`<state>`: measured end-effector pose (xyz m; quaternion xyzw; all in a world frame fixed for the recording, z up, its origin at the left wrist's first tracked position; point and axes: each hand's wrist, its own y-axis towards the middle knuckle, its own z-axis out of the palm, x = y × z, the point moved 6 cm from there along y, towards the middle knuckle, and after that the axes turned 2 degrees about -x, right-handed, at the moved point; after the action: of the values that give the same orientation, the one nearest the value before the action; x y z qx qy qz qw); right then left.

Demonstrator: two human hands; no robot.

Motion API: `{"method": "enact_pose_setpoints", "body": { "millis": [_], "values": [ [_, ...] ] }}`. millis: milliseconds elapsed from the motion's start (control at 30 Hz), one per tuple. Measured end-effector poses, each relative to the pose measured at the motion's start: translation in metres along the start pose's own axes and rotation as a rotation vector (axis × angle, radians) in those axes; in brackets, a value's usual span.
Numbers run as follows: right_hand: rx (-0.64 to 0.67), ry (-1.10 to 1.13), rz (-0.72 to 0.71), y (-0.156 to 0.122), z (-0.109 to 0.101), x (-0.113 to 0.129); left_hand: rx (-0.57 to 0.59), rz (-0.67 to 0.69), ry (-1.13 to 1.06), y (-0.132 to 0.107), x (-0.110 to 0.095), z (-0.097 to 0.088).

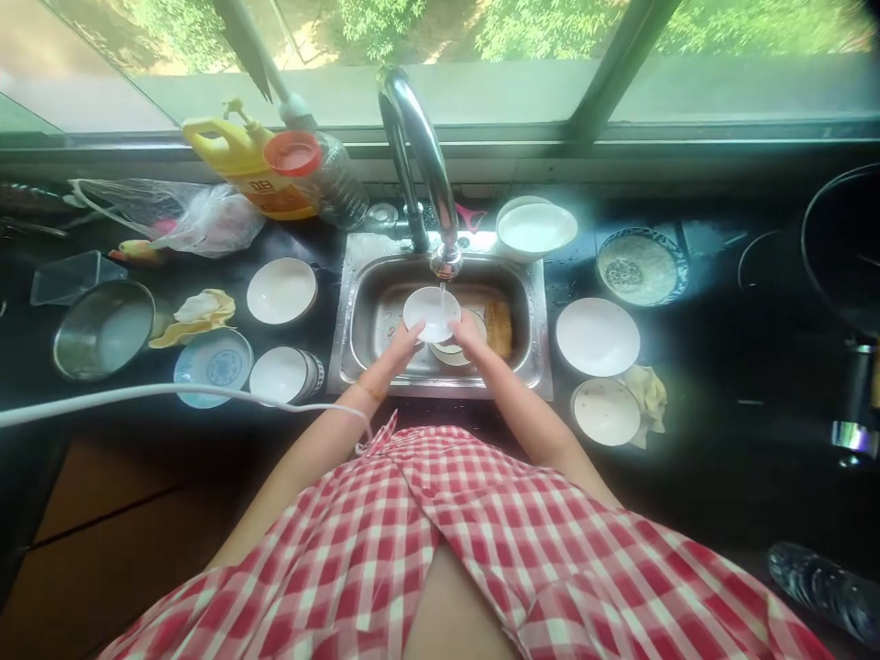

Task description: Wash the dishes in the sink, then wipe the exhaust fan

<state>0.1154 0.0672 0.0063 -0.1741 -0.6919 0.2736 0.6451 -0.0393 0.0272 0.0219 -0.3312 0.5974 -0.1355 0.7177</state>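
A person in a red-and-white checked garment (pixel 330 541) holds a small, round white bowl (pixel 432 316) over a rectangular stainless-steel sink (pixel 342 353), beneath a curved chrome tap (pixel 430 156) at 12 o'clock. The left hand (pixel 411 343) grips the bowl at its 8 o'clock edge, the right hand (pixel 470 335) at 4 o'clock, thumbs near the rim; the other fingers are mostly hidden, and their spread cannot be told. A thin stream of water appears to fall from the spout to the bowl. Inside the basin, a round white dish (pixel 455 356) sits partly hidden below the bowl, with a long, yellow-brown object (pixel 499 328) at 3 o'clock.

Taking the sink as the dial's centre, two nested white bowls (pixel 537 229) rest on its corner between 1 and 2 o'clock. A blue-patterned round bowl (pixel 641 266) stands between 2 and 3, a wide white dish (pixel 597 336) at 3, and a smaller white bowl with specks (pixel 605 412) at 4, beside a crumpled beige cloth (pixel 650 403). At 9 o'clock are a plain white bowl (pixel 280 290) and, farther out, a round metal pot (pixel 103 332). A yellow plastic jug (pixel 230 156) stands at 10, touching or just beside a clear, red-lidded plastic bottle (pixel 340 179).
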Motion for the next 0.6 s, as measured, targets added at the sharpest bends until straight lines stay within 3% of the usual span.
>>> {"method": "enact_pose_setpoints", "body": {
  "millis": [100, 200, 267, 333, 400, 500, 600],
  "values": [
    [-0.067, -0.159, 0.016, -0.002, -0.036, -0.007, -0.03, -0.14, -0.256, 0.018, 0.017, 0.03],
    [-0.326, -0.513, 0.026, 0.004, -0.09, -0.018, -0.051, -0.232, -0.233, 0.024, 0.023, 0.033],
    [-0.374, -0.671, 0.152, 0.013, -0.107, -0.036, -0.048, -0.25, -0.132, 0.027, 0.022, 0.031],
    [-0.311, -0.686, 0.237, 0.022, -0.107, -0.051, -0.058, -0.204, 0.02, 0.033, 0.015, 0.028],
    [-0.303, -0.655, 0.201, 0.029, -0.103, -0.049, -0.085, -0.089, 0.163, 0.039, 0.003, 0.025],
    [-0.366, -0.67, 0.052, 0.028, -0.095, -0.022, -0.106, 0.07, 0.258, 0.047, -0.013, 0.027],
    [-0.288, -0.71, -0.107, 0.02, -0.063, 0.006, -0.074, 0.102, 0.298, 0.05, -0.015, 0.038]
  ]
}}
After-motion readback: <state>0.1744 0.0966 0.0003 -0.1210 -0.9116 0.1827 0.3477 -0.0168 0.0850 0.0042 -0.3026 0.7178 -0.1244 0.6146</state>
